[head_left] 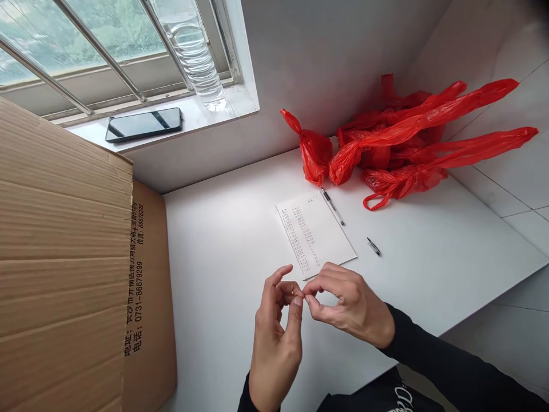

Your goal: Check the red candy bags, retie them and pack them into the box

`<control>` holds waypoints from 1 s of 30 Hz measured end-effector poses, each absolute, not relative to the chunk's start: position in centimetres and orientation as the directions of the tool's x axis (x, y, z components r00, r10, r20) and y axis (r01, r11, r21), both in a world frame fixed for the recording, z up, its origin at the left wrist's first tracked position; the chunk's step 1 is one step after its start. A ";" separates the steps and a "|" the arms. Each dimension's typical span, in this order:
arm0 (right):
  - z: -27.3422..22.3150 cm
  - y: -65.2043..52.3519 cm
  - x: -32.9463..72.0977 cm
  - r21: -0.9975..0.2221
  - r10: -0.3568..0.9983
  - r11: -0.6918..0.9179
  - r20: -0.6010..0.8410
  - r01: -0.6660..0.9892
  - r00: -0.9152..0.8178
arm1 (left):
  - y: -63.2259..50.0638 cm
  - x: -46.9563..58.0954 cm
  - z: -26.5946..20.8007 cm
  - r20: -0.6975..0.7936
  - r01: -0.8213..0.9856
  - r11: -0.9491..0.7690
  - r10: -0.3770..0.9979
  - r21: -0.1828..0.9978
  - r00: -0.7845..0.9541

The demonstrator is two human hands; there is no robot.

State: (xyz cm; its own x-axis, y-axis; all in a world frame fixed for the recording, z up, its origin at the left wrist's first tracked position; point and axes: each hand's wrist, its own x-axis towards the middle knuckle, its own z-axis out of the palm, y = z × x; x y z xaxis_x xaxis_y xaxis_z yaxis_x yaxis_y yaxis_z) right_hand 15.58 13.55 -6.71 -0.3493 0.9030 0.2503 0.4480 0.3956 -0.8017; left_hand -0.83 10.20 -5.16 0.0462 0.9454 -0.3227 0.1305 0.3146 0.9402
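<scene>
Above the white table, my left hand (277,343) and my right hand (351,303) meet fingertip to fingertip. Thumb and index finger are pinched together on each hand, while the left hand's outer fingers stay raised. Whatever lies between the fingertips is too small to make out. Just beyond the hands is a paper pad (315,234) with handwritten columns. A slim clear pen (333,206) with a black end rests along the pad's right edge. Farther right lies a short dark pen piece (373,246), apart from the pad.
Several knotted red plastic bags (386,143) are heaped against the wall at the table's back right. On the left stands a large cardboard box (64,257). The windowsill (240,103) holds a phone (144,124) and a clear water bottle (193,57).
</scene>
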 end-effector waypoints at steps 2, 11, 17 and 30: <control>-7.0 13.5 15.4 -0.820 0.913 0.366 0.224 0.440 -0.341 | 10.4 -1.1 -5.2 -0.306 0.196 0.288 0.950 0.938 0.069; -6.5 14.7 16.6 -0.960 0.958 -0.067 -0.138 0.274 -0.250 | 10.8 -2.4 -5.0 -0.401 0.230 0.364 0.906 0.903 0.140; -6.1 14.6 16.2 -0.967 0.938 -0.143 -0.201 0.212 -0.284 | 11.9 -1.6 -3.9 -0.382 0.074 0.376 0.917 0.924 0.111; -6.9 15.0 15.9 -0.855 0.895 0.360 0.204 0.372 -0.396 | 11.8 -2.2 -4.5 -0.403 0.127 0.388 0.907 0.913 0.120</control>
State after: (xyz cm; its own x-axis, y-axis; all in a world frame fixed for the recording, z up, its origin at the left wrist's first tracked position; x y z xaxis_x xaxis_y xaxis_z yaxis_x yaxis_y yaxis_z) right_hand 15.95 15.03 -6.85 -0.3963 0.8952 0.2041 0.3725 0.3599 -0.8554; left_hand -2.20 11.77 -4.45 0.1197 0.9074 -0.4029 0.1273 0.3884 0.9127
